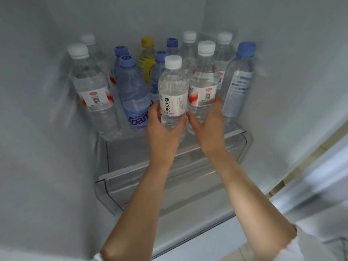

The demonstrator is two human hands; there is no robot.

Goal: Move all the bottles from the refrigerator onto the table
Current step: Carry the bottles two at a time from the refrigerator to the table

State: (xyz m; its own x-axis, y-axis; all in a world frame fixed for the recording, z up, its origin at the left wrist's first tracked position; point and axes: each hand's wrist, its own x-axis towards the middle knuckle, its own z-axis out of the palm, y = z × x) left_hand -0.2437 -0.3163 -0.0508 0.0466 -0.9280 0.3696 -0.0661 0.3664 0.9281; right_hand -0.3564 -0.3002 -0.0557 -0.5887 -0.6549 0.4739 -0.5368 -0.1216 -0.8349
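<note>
White fridge (47,166) walls are framing a clear shelf (233,133) crowded with upright bottles, and no worktop is showing here. Both arms are reaching in at the near edge. The left hand (163,132) is wrapping its grip around the low body of the white-capped bottle (172,91); the right hand (207,125) is closing likewise on the red-label bottle (203,85) just beside it. Judging by the crowding, lifting both straight up before drawing them near should be avoiding knocks to the blue bottle (131,95) on the left and the tall one (238,80) on the right.
</note>
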